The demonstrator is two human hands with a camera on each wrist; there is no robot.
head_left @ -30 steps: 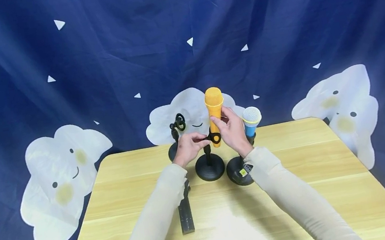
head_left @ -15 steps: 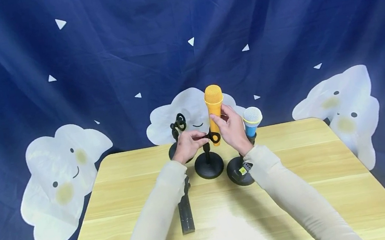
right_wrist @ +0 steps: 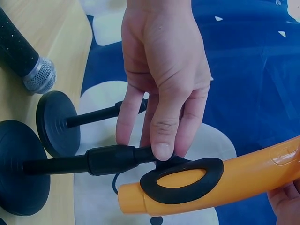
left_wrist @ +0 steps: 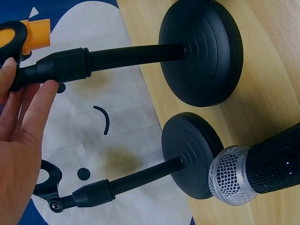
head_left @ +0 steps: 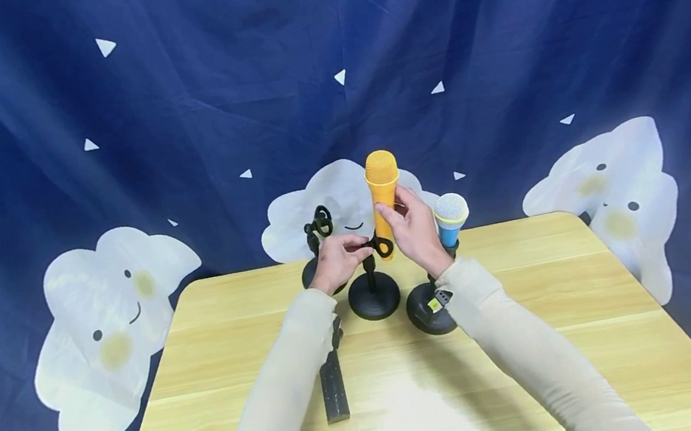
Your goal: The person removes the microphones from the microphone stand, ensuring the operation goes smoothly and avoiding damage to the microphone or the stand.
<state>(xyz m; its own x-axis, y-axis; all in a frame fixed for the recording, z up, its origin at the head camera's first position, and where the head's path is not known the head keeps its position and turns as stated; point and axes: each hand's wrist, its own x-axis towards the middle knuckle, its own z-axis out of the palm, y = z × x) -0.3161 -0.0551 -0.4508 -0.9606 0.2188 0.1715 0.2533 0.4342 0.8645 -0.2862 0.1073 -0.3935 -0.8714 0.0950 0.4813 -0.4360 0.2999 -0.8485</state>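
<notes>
My left hand point(head_left: 341, 262) pinches the neck of the middle black microphone stand point(head_left: 374, 295), just below its clip point(right_wrist: 213, 171). In my right hand point(head_left: 417, 233) is an orange microphone point(head_left: 382, 169), held by the body with its head up. The microphone's lower end passes through the clip's ring, and its tail pokes out on the other side in the right wrist view. To the right, a blue microphone with a white mesh head point(head_left: 451, 209) sits in a second stand point(head_left: 428, 311). A third stand point(left_wrist: 193, 157), behind my left hand, has a bare clip.
A sparkly black microphone point(left_wrist: 276, 157) with a silver mesh head lies on the wooden table point(head_left: 219, 353), partly under my left forearm in the head view. A blue curtain point(head_left: 198, 81) with white clouds hangs behind the table's far edge.
The orange microphone and the middle stand have shifted slightly up and away in the head view. Both hands keep their holds, and the other stands stay where they were.
</notes>
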